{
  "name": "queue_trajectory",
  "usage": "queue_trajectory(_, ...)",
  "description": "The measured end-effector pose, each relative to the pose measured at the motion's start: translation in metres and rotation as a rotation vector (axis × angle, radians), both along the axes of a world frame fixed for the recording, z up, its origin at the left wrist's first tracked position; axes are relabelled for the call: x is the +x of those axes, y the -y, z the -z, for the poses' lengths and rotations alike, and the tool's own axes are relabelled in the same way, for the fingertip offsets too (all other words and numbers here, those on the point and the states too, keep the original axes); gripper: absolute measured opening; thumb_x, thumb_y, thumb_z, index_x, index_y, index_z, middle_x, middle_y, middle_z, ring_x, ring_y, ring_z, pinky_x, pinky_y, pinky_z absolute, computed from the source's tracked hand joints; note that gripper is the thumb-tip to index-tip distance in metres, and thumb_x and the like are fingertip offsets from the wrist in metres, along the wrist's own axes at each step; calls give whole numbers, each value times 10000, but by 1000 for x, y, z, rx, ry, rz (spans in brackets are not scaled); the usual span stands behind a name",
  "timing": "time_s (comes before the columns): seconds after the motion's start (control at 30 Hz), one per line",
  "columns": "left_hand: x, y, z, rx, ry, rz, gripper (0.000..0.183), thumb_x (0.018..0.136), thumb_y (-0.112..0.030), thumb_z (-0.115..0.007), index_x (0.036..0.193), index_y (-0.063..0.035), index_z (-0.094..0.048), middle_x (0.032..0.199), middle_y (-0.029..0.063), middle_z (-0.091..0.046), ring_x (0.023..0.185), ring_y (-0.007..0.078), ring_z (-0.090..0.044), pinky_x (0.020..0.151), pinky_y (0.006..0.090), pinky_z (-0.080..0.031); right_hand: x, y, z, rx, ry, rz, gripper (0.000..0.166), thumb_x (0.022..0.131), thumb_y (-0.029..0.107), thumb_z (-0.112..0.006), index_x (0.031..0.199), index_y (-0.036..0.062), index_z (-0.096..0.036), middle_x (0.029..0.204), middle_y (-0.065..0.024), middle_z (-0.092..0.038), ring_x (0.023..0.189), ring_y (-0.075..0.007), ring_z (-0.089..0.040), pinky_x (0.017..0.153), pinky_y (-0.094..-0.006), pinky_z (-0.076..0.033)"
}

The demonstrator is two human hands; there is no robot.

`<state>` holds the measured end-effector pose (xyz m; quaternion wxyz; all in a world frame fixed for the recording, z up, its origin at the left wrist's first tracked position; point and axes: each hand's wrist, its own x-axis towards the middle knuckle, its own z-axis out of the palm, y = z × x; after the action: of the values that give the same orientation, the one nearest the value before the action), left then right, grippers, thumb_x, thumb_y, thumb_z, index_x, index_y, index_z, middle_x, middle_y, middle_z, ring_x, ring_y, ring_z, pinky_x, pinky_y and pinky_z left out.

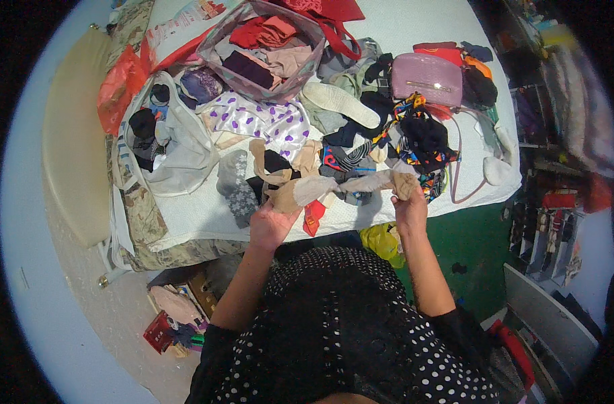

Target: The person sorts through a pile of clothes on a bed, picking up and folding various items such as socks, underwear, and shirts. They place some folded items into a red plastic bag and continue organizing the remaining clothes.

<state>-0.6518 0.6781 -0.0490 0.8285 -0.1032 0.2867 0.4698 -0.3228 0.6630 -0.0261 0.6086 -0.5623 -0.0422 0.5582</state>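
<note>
A sheer beige nylon stocking or sock pair is stretched between my two hands above the front of the bed. My left hand grips its darker tan end, and my right hand pinches the bunched tan end opposite. Whether it is one piece or two cannot be told. Close to my left hand lies a grey sock with pale snowflake shapes. Under the stretched nylon are a red cloth piece and dark garments. Another tan nylon piece lies just behind. Black cloth and patterned fabric are beyond my right hand.
A fabric storage box of folded clothes stands at the back. Left of it, a white bag holds socks. A pale insole, a purple-heart satin cloth and a pink handbag with a trailing strap crowd the white bed cover.
</note>
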Motion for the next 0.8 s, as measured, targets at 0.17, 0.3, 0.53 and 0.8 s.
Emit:
queue_trajectory(0.17,-1,2,-1,-17,-15,-21,505,961,-218,-394,1430,-53,-305,1479,116,-354,1394,298,-283,1165,478,-163,17,7,10,-29,-59,11,267,930,142,-454,1176,119,-555,1100,-18,-633,883,-133,-581,693,-289,-471)
queue_trajectory(0.3,-8,7,5,11,42,-69,509,958,-207,-423,1417,-24,-301,1474,138,-352,1387,300,-296,1161,489,-183,35,10,20,-17,-43,92,257,937,156,-457,1175,126,-550,1137,-19,-606,914,-137,-561,713,-284,-455)
queue_trajectory(0.53,-19,11,5,-34,-4,-106,466,987,-224,-417,1393,-8,-339,1449,147,-382,1370,302,-327,1156,494,-201,47,11,14,-19,140,-8,222,894,145,-551,1104,85,-588,967,-9,-630,784,-108,-566,648,-235,-446)
queue_trajectory(0.8,50,14,-11,181,-439,304,380,971,-197,-485,1306,-30,-421,1298,114,-516,1227,267,-489,1045,453,-374,-41,10,13,77,348,-461,117,824,45,-616,939,44,-597,732,42,-543,651,-50,-508,582,-218,-438)
